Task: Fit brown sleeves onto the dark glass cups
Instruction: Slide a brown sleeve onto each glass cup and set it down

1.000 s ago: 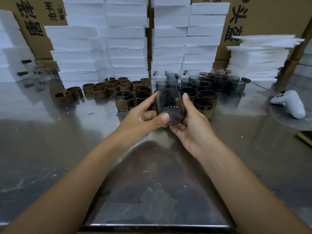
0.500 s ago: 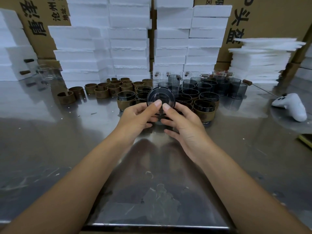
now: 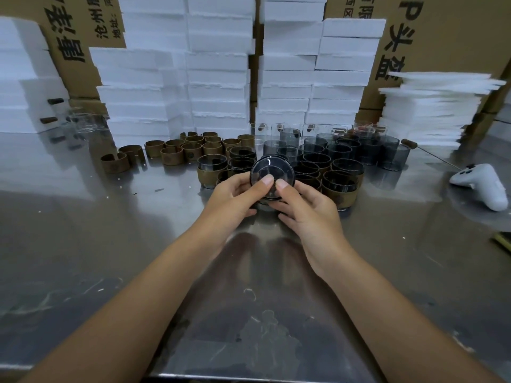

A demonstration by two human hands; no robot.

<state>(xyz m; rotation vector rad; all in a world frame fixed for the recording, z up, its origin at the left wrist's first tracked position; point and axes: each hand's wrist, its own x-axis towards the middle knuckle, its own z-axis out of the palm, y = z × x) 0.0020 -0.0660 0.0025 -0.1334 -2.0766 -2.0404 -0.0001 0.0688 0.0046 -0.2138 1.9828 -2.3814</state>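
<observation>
While both hands meet over the far middle of the steel table, the dark glass cup sits between them, tipped so its round base faces the wearer. The left hand grasps it from the left and the right hand from the right, fingers curled behind it, both thumbs pressed on the lower part of the base. The glass is smoky and glossy, with a pale glint on the disc. Its wall and mouth are hidden behind the base and fingers, so I cannot tell whether a sleeve is on it. Just beyond stand sleeved cups, loose brown sleeves to the left, and bare dark cups far right.
</observation>
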